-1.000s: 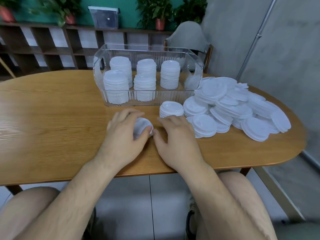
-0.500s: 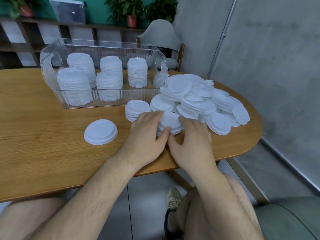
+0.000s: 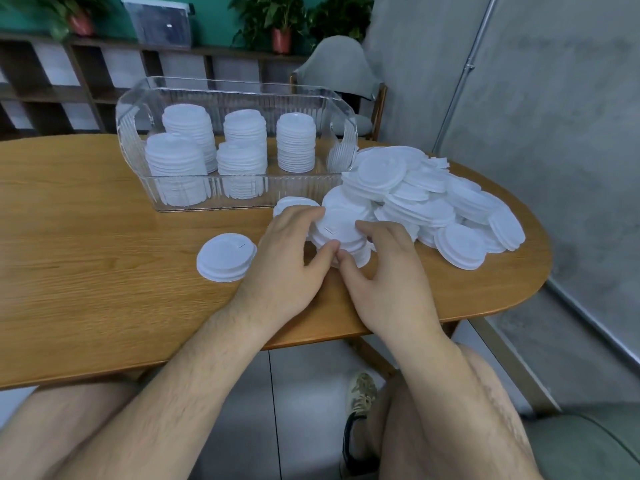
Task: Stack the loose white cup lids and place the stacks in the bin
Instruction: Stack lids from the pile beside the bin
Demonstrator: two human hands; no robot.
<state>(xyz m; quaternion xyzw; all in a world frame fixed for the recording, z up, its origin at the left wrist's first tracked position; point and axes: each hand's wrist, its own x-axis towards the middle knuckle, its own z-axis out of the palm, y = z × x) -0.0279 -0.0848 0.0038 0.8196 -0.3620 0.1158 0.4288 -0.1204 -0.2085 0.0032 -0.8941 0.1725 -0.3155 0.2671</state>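
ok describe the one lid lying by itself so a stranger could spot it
Start at the oval wooden table and find the clear bin of stacked lids. In front of it, just left of the left hand, lies the single lid. It alone lies flat, touching no other lid.

The loose lids [image 3: 426, 199] heaped at centre right are plain white. So are the single lid [image 3: 225, 257] left of centre, the small stack [image 3: 341, 233] at mid-frame and the stacks [image 3: 296, 143] inside the bin [image 3: 301, 194]. The bin is clear, with fine vertical ribbing. The counter [image 3: 86, 237] is honey-brown with streaky wood grain. Along the top, the back wall [image 3: 214, 15] is teal, the shelf [image 3: 86, 77] is dark brown and the pots [image 3: 281, 40] are red. The side wall [image 3: 554, 133] at right is mottled grey. A shoe [image 3: 362, 389] at the bottom has a camouflage pattern.
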